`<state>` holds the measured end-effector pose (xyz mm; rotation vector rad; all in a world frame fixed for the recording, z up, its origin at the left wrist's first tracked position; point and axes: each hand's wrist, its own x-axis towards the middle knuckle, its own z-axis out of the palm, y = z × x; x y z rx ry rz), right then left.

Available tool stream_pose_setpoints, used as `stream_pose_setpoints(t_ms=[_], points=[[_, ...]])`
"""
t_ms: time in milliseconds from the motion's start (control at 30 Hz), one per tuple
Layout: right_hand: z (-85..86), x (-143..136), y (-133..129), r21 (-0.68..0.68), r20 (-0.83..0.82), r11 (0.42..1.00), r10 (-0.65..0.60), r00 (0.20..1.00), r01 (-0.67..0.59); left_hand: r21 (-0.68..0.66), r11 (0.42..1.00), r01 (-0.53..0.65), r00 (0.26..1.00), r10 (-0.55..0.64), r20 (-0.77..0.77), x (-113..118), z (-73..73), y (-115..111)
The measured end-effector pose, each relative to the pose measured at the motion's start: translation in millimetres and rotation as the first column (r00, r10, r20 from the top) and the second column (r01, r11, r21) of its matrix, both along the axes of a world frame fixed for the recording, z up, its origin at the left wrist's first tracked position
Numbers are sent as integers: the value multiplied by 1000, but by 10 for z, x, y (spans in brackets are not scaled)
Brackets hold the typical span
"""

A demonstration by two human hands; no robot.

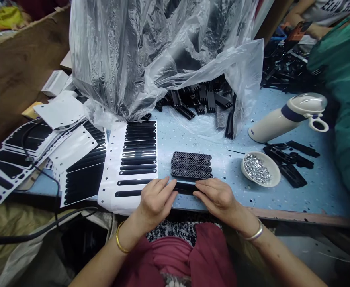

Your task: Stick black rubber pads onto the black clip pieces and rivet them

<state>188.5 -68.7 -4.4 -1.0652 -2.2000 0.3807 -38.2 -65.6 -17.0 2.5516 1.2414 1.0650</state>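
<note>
Near the table's front edge, a black strip lies between my two hands. My left hand is closed on its left end, and my right hand is closed on its right end. Just beyond the strip, several black pieces with a mesh pattern lie side by side. Left of them is a white sheet bearing a column of black strips with rounded ends. My left hand is over the lower right corner of this sheet.
A bowl of small metal parts, black parts and a tilted bottle are at the right. Clear plastic covers black pieces behind. Stacked sheets and a cable are left. Another person's arm shows at top right.
</note>
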Motion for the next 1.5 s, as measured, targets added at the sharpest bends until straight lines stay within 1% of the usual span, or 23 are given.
stream_pose_setpoints(t_ms=[167, 300, 367, 433, 533, 633, 700, 800, 933, 1033, 1133, 1200, 1300, 1500], points=[[-28, 25, 7, -15, -53, 1000, 0, 999, -1, 71, 997, 36, 998, -33, -45, 3, -80, 24], [-52, 48, 13, -121, -149, 993, -10, 989, -8, 81, 996, 36, 999, -34, -24, 3, -134, 39], [-57, 51, 12, -153, -183, 988, -20, 983, -8, 75, 996, 40, 999, -39, -16, -2, -145, 39], [-66, 51, 7, -143, -206, 990, -23, 978, -7, 69, 997, 43, 999, -42, -15, -7, -146, 39], [-110, 55, -14, -92, -208, 996, -9, 978, -10, 65, 997, 51, 998, -50, -25, -14, -138, 45], [-191, 68, -49, -22, -162, 1000, 11, 987, -15, 55, 996, 63, 998, -62, -31, -17, -126, 52], [-236, 88, -81, 10, -126, 1000, -3, 992, 4, 47, 997, 68, 997, -66, -31, -15, -119, 55], [-239, 150, -150, 19, -101, 996, -84, 991, 86, 41, 997, 65, 998, -64, -27, -8, -112, 58], [-170, 268, -294, 0, -98, 969, -246, 964, 247, 37, 997, 64, 998, -63, -19, -6, -102, 57], [-151, 305, -379, -52, -127, 931, -364, 923, 360, 11, 998, 68, 998, -68, 13, -8, -86, 52], [-160, 275, -386, -121, -176, 902, -431, 885, 415, 9, 997, 70, 997, -70, 22, 1, -62, 46], [-166, 240, -359, -155, -203, 901, -430, 880, 404, 21, 997, 68, 998, -68, -1, 14, -40, 44], [-174, 207, -311, -197, -220, 913, -395, 892, 356, 45, 997, 60, 998, -59, -32, 40, 1, 48], [-180, 253, -227, -294, -226, 909, -368, 902, 297, 78, 994, 71, 995, -66, -69, 119, 56, 83]])
